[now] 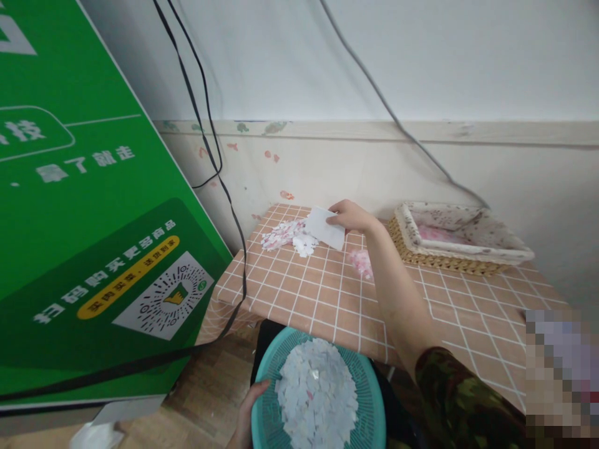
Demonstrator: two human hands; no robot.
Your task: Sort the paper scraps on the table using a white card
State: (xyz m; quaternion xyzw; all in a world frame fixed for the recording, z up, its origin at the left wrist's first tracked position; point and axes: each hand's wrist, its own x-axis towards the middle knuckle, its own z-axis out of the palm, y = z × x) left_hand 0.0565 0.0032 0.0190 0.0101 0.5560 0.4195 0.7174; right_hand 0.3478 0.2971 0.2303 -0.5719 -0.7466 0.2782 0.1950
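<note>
Right hand (352,216) pinches flat card (324,227); left hand (249,408) grips round perforated basket (371,393)

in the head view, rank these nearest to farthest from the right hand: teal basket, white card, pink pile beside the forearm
From the right hand:
1. White card: in its fingers, on its left side.
2. Pink pile: on the table, just left of the forearm.
3. Teal basket: bottom centre, in front of the table.
</note>
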